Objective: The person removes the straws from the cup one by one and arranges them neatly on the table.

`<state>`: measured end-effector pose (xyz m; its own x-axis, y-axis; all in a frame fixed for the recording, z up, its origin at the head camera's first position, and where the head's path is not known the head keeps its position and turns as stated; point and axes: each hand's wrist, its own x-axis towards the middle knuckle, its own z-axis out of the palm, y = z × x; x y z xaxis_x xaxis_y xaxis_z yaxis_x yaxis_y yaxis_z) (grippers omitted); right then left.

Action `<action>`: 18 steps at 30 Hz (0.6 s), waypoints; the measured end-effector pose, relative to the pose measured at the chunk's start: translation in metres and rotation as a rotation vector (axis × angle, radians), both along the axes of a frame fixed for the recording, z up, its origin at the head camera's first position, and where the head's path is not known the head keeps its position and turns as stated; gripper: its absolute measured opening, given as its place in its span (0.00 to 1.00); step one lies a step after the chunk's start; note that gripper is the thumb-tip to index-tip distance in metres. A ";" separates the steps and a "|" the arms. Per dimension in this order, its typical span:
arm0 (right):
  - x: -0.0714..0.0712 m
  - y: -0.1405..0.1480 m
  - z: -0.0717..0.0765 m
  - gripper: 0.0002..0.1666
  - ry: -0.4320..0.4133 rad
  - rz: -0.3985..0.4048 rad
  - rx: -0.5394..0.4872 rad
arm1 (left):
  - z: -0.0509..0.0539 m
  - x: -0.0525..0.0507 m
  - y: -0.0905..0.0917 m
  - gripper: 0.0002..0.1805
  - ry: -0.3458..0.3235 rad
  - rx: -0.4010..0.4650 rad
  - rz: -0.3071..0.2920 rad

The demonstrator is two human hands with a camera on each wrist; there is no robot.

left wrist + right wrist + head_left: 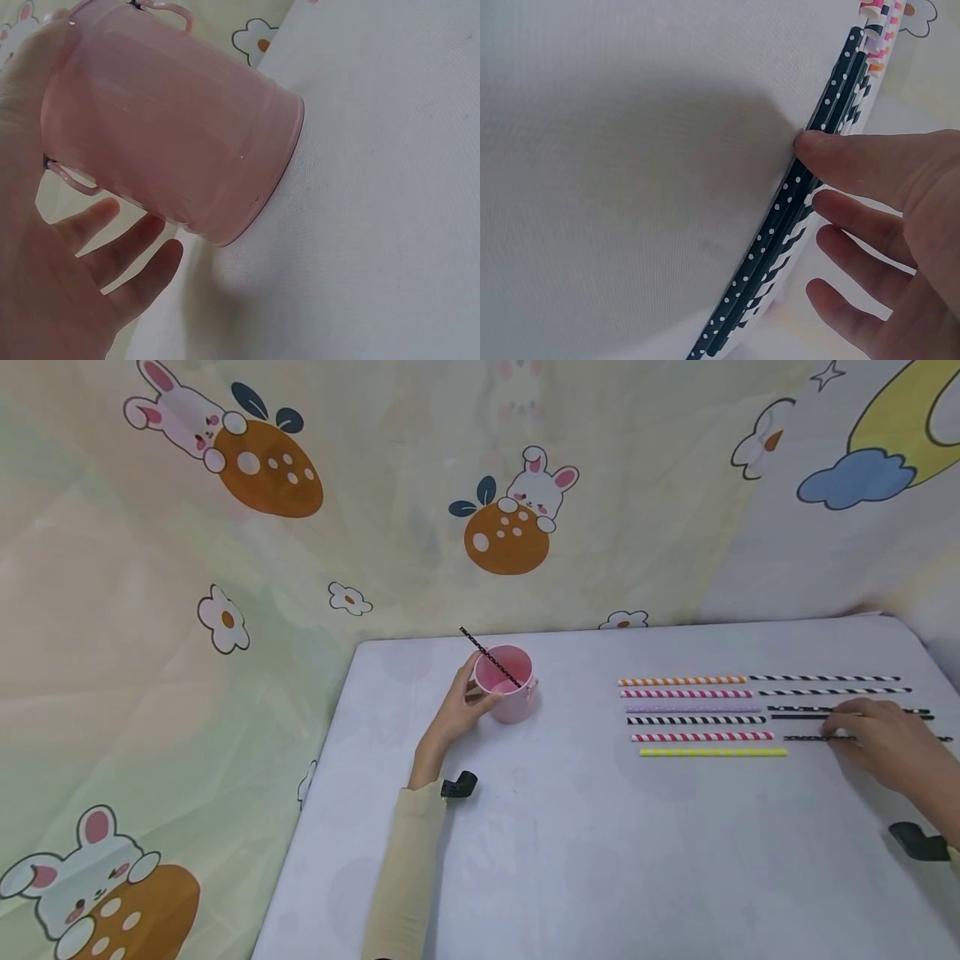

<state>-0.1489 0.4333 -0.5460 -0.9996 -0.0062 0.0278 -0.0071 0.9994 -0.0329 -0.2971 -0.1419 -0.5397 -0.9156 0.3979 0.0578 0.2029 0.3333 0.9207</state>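
Observation:
My left hand [455, 714] holds a small pink bucket [512, 708] by its side, thumb and fingers at the rim. One black straw with white dots [474, 641] leans inside it, its top end above the rim. Small loop handles [75, 181] show on the bucket in the left wrist view. At the right, my right hand [888, 739] pinches the nearest black dotted straw [759, 241], thumb tip on it; the index fingertip's contact is partly hidden. This straw lies beside a plain black straw [795, 717] and another dotted one [798, 708].
Left of the right hand lies a column of straws: orange striped [682, 681], pink striped [686, 694], purple [693, 709], black striped [697, 721] and yellow [712, 752]. Black-and-white striped straws [825, 677] lie behind the hand. A patterned cloth [405, 527] hangs behind the white table [600, 860].

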 end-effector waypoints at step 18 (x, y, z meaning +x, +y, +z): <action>-0.001 -0.003 0.012 0.12 -0.022 0.008 -0.053 | 0.000 0.001 -0.001 0.47 -0.013 -0.008 0.007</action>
<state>-0.1494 0.4303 -0.5339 -0.9999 -0.0136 0.0058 -0.0141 0.9962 -0.0862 -0.2966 -0.1426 -0.5398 -0.9191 0.3917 0.0430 0.1887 0.3417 0.9207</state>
